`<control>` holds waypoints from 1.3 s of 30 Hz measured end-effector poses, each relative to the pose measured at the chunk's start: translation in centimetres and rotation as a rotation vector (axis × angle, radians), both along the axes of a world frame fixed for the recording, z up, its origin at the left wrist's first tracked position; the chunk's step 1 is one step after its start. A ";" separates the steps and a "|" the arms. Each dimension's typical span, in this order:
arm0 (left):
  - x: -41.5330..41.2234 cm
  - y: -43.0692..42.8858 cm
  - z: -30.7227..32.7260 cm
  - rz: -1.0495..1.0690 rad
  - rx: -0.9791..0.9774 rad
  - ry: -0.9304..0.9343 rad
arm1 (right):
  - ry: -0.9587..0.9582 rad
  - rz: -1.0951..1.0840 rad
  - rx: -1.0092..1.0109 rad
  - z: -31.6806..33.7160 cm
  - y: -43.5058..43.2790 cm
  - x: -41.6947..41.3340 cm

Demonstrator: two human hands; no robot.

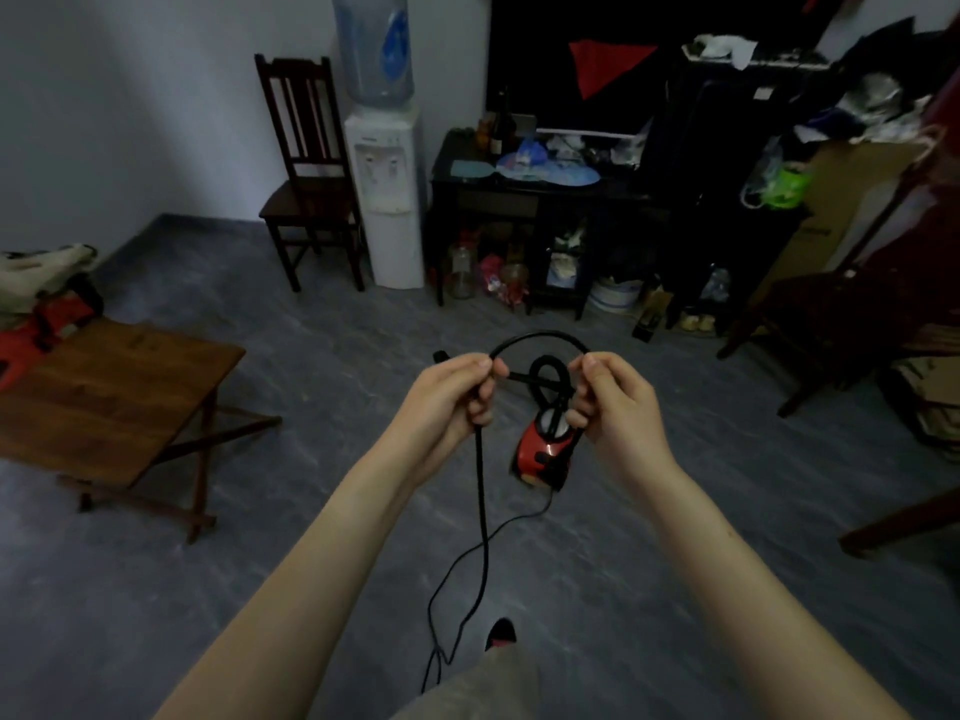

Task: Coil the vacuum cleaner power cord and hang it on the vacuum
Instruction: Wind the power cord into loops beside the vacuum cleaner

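A small red and black vacuum cleaner (540, 452) stands on the grey floor below and between my hands. Its black power cord (482, 491) arches in a loop from my left hand (451, 400) to my right hand (610, 402). Both hands pinch the cord at chest height, about a hand's width apart. The plug end sticks out to the left of my left hand. From that hand the cord hangs down, then trails in slack curves across the floor near my foot and back toward the vacuum. A black hose or handle loop rises behind the vacuum.
A wooden folding table (111, 392) stands to the left. A dark chair (311, 174) and white water dispenser (384, 200) stand against the far wall, beside a cluttered black cabinet (545, 200). More chairs (852, 324) are at the right. My foot (500, 634) is beside the trailing cord.
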State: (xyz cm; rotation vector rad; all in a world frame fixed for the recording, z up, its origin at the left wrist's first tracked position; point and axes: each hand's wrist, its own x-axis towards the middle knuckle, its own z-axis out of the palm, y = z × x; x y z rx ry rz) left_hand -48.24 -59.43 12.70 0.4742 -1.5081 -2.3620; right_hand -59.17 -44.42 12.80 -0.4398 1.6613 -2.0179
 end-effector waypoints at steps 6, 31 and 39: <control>-9.1 -3.4 3.7 0.026 0.221 0.138 | 0.041 0.027 0.065 -0.1 -3.8 -7.5; -18.2 -6.0 4.6 0.509 0.335 0.292 | 0.164 0.687 0.237 -2.3 -9.8 -17.0; -17.2 -5.4 4.2 0.368 -0.090 0.128 | 0.061 0.680 0.170 -2.2 -9.3 -18.0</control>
